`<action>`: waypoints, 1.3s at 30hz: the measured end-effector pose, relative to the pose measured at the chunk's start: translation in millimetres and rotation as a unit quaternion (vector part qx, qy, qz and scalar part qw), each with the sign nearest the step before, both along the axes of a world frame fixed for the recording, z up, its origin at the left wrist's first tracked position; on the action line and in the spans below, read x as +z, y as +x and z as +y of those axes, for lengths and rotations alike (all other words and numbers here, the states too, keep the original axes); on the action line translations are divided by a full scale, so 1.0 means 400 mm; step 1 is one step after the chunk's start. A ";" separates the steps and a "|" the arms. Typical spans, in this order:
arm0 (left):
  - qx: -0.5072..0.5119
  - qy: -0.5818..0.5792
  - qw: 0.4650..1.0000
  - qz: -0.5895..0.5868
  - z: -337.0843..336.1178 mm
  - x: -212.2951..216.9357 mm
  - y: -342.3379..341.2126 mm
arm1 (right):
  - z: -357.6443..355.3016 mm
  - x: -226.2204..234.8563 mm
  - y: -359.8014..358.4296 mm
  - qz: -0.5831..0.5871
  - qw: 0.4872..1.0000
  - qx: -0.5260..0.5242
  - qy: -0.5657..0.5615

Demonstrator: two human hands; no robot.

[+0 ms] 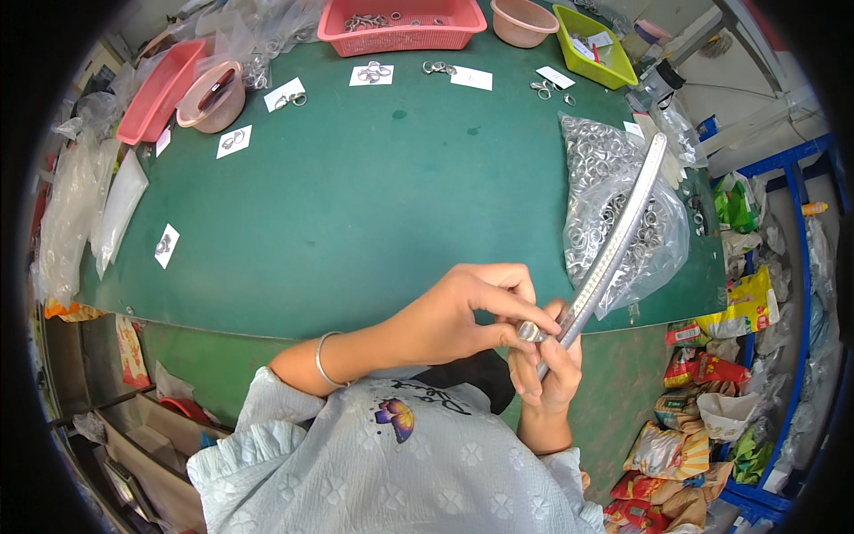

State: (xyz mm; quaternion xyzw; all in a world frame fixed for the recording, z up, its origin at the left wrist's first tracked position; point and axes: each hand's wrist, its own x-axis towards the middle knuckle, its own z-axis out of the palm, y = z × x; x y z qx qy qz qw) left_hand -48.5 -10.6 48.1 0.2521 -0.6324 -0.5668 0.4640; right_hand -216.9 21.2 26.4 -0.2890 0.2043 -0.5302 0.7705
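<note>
My left hand has a silver ring pinched between thumb and forefinger, right beside the metal rod; whether the two touch, I can't tell from here. My right hand is curled round the rod's near end, and the shaft slants up and away to my right. To do this well, I'd want a firm grip on the shaft and a light one on the ring, held square rather than tilted, so nothing slips or scuffs. Just beneath the shaft in my view sits a clear plastic bag full of rings; I'd watch that the rod doesn't snag it. Farther out on the green table, small clusters of rings lie by white paper slips, best left unmixed, and behind them a pink basket holds more.
</note>
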 end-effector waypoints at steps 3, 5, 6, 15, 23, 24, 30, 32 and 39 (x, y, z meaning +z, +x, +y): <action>-0.022 0.036 0.999 0.025 -0.003 0.001 0.006 | 0.007 0.008 0.004 0.036 0.999 -0.010 -0.021; -0.027 0.048 0.998 0.041 -0.002 -0.004 0.005 | 0.009 0.008 0.006 0.044 0.998 -0.016 -0.042; -0.036 0.061 0.995 0.065 -0.001 -0.006 0.005 | 0.010 0.009 0.006 0.048 0.997 -0.019 -0.052; -0.031 0.066 0.993 0.089 0.007 -0.006 0.008 | 0.018 0.021 0.010 0.016 0.999 0.000 -0.032; 0.013 -0.006 0.999 0.053 0.011 0.004 0.006 | 0.019 0.017 0.011 0.007 1.000 -0.008 -0.025; 0.014 -0.009 0.999 0.051 0.012 0.003 0.006 | 0.018 0.016 0.011 0.005 1.000 -0.010 -0.024; 0.016 -0.004 0.999 0.047 0.012 0.002 0.005 | 0.014 0.015 0.012 -0.004 0.999 0.004 -0.038; 0.009 0.002 0.999 0.043 0.011 0.002 0.008 | 0.014 0.013 0.011 -0.009 0.999 0.005 -0.044; 0.002 0.013 0.999 0.053 0.010 -0.006 0.007 | 0.016 0.001 0.012 -0.010 0.998 -0.007 -0.057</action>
